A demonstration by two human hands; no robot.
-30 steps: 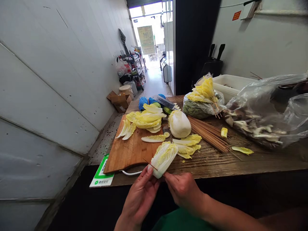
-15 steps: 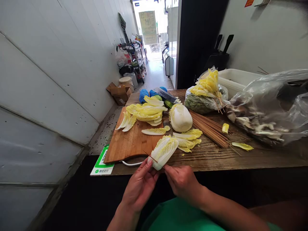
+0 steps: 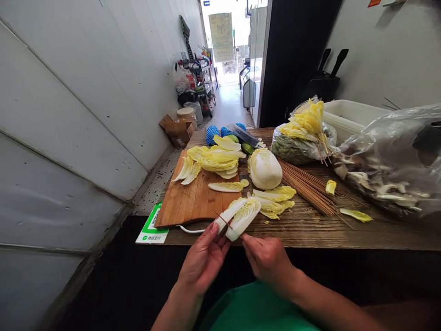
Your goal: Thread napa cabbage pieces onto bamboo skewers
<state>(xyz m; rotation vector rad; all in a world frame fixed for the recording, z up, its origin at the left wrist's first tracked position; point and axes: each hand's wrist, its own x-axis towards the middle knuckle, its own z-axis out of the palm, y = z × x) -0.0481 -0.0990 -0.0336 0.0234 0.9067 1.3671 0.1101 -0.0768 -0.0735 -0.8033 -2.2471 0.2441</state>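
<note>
Napa cabbage leaves [image 3: 244,218], two pieces side by side, are held over the table's front edge, with a thin bamboo skewer [image 3: 223,219] running across them. My left hand [image 3: 203,259] grips the left piece near its white base, thumb on top. At the lower right of the leaves, my right hand [image 3: 267,255] is closed in a pinch in line with the skewer; the end between its fingers is mostly hidden. Just beyond lie loose cabbage leaves [image 3: 274,201] and a partly stripped cabbage head [image 3: 265,170].
The cutting board [image 3: 186,207] carries a leaf pile [image 3: 220,158]. Behind it are a knife [image 3: 244,136] and blue-netted produce [image 3: 212,135]. To the right lie a skewer bundle [image 3: 306,186], skewered leaves [image 3: 308,120] on a bag, and a plastic bag of mushrooms [image 3: 389,184].
The two leaf pieces have spread apart, showing a gap between them. Both hands stay near the same place, while the whole view has shifted slightly, with the table further right.
</note>
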